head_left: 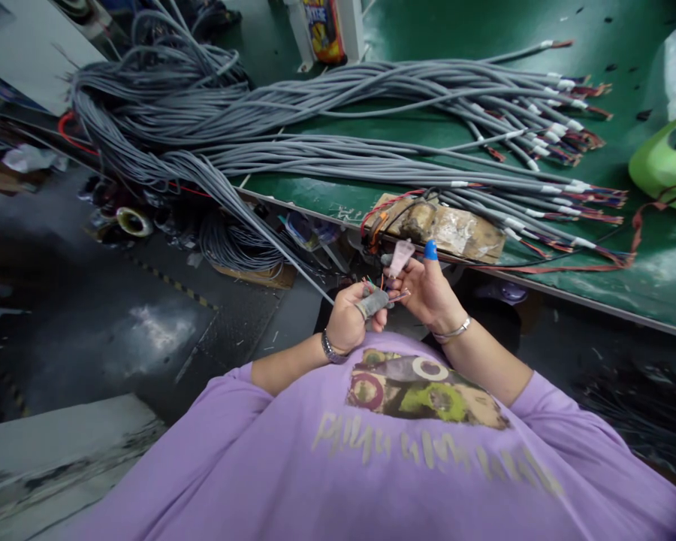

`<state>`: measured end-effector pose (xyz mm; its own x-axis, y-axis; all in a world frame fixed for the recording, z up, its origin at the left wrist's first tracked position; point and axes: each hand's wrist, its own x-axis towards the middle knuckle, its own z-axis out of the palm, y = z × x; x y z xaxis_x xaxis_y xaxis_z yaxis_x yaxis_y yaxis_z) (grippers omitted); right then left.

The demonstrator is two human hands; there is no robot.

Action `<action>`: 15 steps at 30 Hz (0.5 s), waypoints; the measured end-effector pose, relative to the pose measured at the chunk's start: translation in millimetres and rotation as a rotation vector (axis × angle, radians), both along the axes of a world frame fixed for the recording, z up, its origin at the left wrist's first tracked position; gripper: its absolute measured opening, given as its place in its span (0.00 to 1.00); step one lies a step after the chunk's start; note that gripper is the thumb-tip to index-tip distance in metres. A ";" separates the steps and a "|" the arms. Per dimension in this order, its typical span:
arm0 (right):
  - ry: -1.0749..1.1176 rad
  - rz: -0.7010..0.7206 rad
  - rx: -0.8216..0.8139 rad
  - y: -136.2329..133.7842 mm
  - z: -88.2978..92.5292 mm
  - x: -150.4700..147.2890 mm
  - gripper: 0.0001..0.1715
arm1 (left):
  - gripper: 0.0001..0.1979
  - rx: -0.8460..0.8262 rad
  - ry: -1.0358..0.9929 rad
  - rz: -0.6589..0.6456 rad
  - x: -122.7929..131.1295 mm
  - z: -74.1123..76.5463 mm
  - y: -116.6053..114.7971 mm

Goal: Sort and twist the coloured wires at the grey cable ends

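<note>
My left hand is curled closed around the end of a grey cable, whose thin coloured wires fan out above my fingers. A grey finger cot covers one left finger. My right hand is right beside it, pinching those wire ends, with a blue cot on the thumb and a pale cot on the forefinger. Both hands are close to my chest, just below the edge of the green workbench. A watch is on my left wrist and a bracelet on my right.
Many grey cables with stripped coloured ends lie in bundles across the bench and hang off its left edge. A tape-wrapped block with wires sits at the bench edge. A green plastic fan is at the right. Dark floor with clutter lies left.
</note>
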<state>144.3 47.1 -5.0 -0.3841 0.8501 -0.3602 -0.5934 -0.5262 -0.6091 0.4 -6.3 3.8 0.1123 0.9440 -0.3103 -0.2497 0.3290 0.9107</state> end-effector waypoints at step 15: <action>-0.395 -0.379 0.382 3.4 -22.4 -9.2 0.32 | 0.19 0.028 -0.007 0.100 7.2 0.8 11.7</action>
